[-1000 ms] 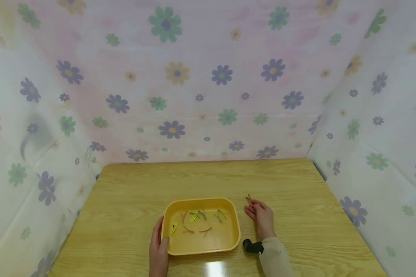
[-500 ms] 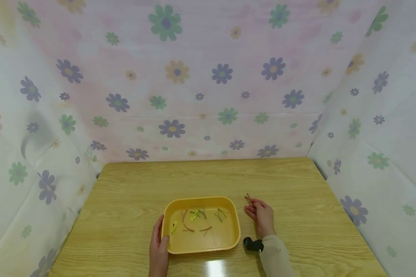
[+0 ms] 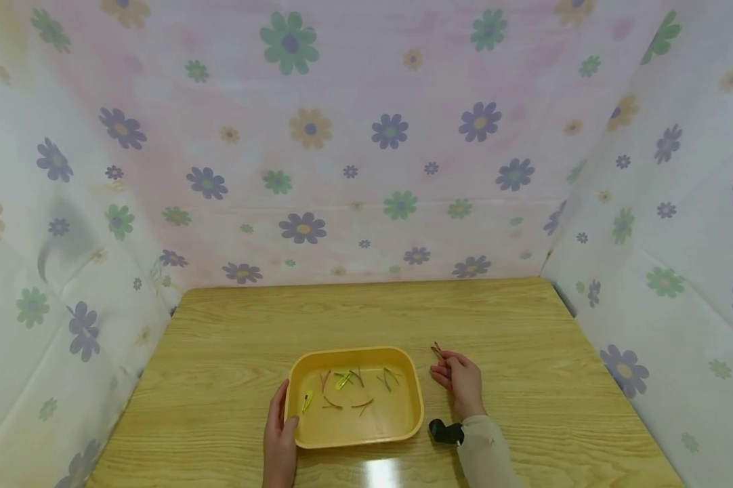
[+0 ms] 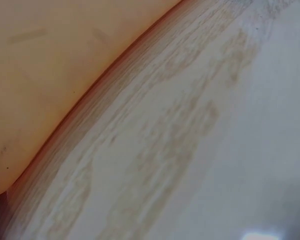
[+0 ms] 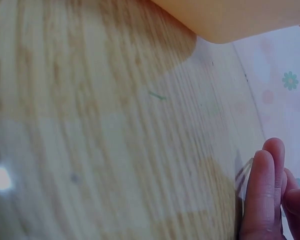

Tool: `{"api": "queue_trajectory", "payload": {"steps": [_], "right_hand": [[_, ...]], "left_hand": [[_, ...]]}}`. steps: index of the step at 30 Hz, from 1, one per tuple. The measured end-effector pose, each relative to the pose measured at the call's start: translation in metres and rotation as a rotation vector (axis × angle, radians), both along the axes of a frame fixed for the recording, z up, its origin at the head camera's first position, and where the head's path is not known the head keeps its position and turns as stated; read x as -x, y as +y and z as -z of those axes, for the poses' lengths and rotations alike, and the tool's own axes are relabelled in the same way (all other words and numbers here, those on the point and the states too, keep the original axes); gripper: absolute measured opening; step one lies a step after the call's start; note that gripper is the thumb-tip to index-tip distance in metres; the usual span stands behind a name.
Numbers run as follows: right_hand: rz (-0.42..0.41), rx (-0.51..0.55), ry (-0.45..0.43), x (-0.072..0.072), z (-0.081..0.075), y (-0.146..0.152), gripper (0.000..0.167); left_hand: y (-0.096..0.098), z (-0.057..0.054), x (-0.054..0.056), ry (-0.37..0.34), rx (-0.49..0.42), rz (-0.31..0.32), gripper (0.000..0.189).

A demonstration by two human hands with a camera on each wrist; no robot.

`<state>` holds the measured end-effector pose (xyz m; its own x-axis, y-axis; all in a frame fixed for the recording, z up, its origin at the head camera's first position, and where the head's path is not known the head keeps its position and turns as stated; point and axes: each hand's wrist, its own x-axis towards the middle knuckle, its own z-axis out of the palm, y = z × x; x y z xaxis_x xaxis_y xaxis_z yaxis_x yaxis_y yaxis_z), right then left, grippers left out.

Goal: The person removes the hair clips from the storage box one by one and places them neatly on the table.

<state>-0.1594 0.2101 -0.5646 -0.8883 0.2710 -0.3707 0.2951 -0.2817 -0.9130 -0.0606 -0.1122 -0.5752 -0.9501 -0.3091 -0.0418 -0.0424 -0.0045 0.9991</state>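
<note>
A yellow rectangular tray (image 3: 359, 434) lies on the table, and my left hand (image 3: 279, 437) grips its left side with the thumb over the rim. Inside are several thin V-shaped hair clips (image 3: 363, 404) in brown, green and reddish tones, besides two yellow-green snap clips (image 3: 307, 401). To the right of the tray, my right hand (image 3: 458, 383) pinches a small brown V-shaped hair clip (image 3: 437, 350) between thumb and fingertips, its two thin prongs pointing away. In the right wrist view the fingers (image 5: 262, 195) largely hide that clip. The left wrist view shows only the tray's outer wall (image 4: 65, 60) and the tabletop.
The wood-grain table (image 3: 238, 325) extends around the tray, bounded by flower-patterned cloth (image 3: 354, 169) at the back and both sides. A black device (image 3: 446, 432) is attached at my right wrist. A light reflection shines near the table's front.
Both hands, the tray and the pinched clip stay practically where they were; only the head view shifts very slightly.
</note>
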Motion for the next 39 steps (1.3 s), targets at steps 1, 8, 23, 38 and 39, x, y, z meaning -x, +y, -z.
{"api": "queue_trajectory", "payload": {"steps": [1, 8, 23, 38, 39], "right_hand": [[0.000, -0.001, 0.002, 0.000, 0.000, 0.000, 0.032], [0.004, -0.006, 0.007, -0.001, -0.001, -0.001, 0.032], [-0.013, 0.021, 0.038, -0.013, -0.006, -0.006, 0.034], [-0.107, -0.077, 0.025, -0.038, -0.003, -0.016, 0.031], [-0.112, -0.084, 0.017, -0.040, -0.004, -0.017, 0.031]], "left_hand": [[0.000, 0.000, 0.000, 0.002, 0.002, 0.001, 0.065], [0.000, 0.001, 0.000, 0.018, 0.000, 0.005, 0.065], [-0.003, -0.003, 0.000, -0.036, 0.009, -0.006, 0.064], [-0.003, 0.000, 0.000, -0.010, 0.025, 0.009, 0.064], [-0.003, 0.000, 0.000, -0.006, 0.025, 0.010, 0.064]]}}
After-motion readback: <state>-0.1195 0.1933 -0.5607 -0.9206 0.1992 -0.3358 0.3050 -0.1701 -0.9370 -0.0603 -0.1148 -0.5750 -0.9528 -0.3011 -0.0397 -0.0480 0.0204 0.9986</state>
